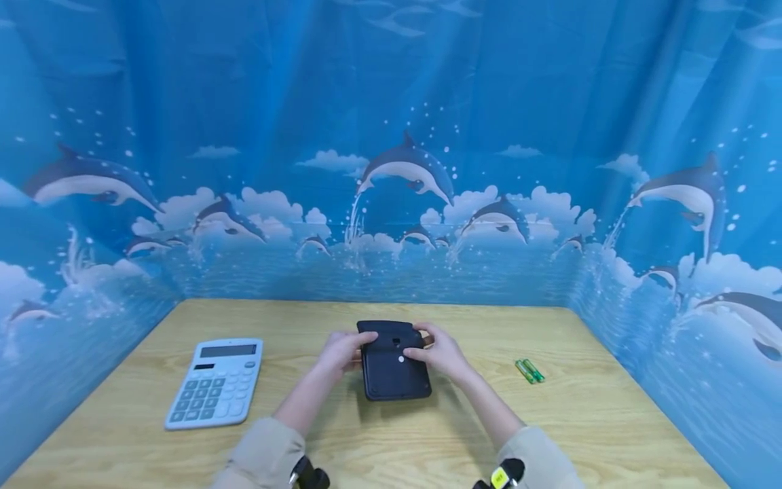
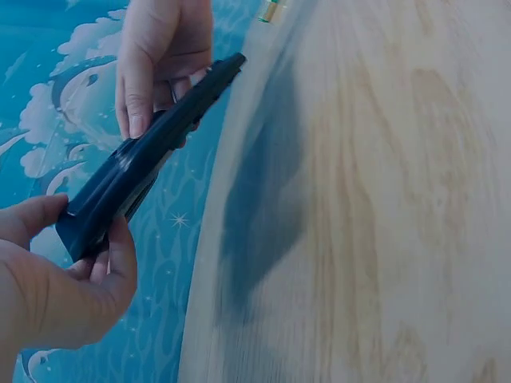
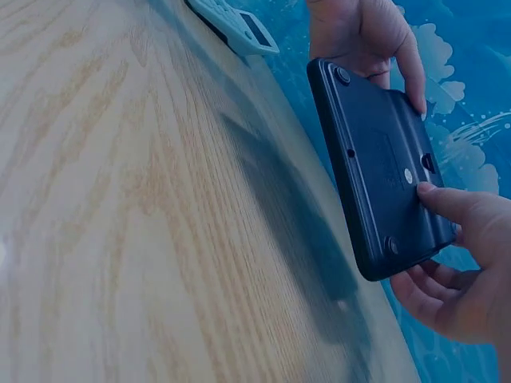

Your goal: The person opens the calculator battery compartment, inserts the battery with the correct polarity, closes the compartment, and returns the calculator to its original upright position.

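Observation:
A black calculator [image 1: 394, 380] is held above the table with its back turned up, showing round feet, a small white sticker and a latch notch. My left hand [image 1: 339, 352] grips its left edge, thumb on the back and fingers underneath. At the right edge my right hand [image 1: 444, 353] pinches it, the thumb pressing beside the white sticker. In the left wrist view the calculator [image 2: 132, 171] appears edge-on and tilted. From the right wrist its back [image 3: 375, 159] shows fully, while its key side stays hidden.
A light blue calculator [image 1: 235, 380] lies face up on the left of the wooden table [image 1: 293, 319]. Two green batteries [image 1: 529, 371] lie side by side on the right. A blue dolphin-print curtain [image 1: 391, 272] encloses the back and sides.

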`<state>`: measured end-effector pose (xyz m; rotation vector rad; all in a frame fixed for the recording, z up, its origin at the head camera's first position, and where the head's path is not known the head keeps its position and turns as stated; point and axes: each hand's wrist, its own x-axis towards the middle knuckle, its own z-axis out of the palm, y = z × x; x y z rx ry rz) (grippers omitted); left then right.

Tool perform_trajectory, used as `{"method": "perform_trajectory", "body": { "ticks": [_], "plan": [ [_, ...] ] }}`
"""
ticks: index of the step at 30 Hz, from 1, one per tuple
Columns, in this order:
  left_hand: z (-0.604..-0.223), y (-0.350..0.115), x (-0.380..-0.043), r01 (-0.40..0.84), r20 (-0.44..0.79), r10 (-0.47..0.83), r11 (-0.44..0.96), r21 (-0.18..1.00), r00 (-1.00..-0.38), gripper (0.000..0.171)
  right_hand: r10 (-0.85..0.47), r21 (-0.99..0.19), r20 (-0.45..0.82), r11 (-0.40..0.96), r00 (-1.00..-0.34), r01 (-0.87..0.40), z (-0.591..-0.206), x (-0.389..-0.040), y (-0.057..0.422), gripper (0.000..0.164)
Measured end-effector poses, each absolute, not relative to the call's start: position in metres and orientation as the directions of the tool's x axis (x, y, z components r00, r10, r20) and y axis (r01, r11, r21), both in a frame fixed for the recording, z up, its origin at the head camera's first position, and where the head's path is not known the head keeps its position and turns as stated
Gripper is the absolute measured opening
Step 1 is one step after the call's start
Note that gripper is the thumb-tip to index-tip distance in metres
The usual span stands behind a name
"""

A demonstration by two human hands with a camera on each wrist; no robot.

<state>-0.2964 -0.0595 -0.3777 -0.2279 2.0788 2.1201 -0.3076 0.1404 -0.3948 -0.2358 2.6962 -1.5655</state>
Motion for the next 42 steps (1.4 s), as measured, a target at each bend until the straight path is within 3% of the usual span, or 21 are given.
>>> {"method": "perform_trajectory", "body": {
  "ticks": [6, 15, 20, 42],
  "plan": [
    [-0.38, -0.055, -0.297, -0.195, -0.187, -0.079, 0.108, 0.975, -0.979, 0.065, -0.113, -0.831, 0.065, 0.544, -0.991, -0.117, -0.398, -0.308, 0.143, 0.057],
    [-0.387, -0.047, -0.296, -0.187, -0.149, -0.142, 0.303, 0.935, -0.979, 0.053, -0.099, -0.771, 0.073, 0.626, -0.992, -0.12, -0.404, -0.303, 0.144, 0.053],
    [-0.389, -0.044, -0.296, -0.179, -0.136, -0.133, 0.401, 0.898, -0.982, 0.052, -0.079, -0.791, 0.043, 0.606, -0.996, -0.082, -0.407, -0.301, 0.143, 0.052],
    [-0.397, -0.031, -0.304, -0.205, -0.144, -0.151, 0.556, 0.805, -0.978, 0.031, -0.047, -0.738, 0.048, 0.672, -0.998, -0.067, -0.409, -0.296, 0.143, 0.049]
  ]
}}
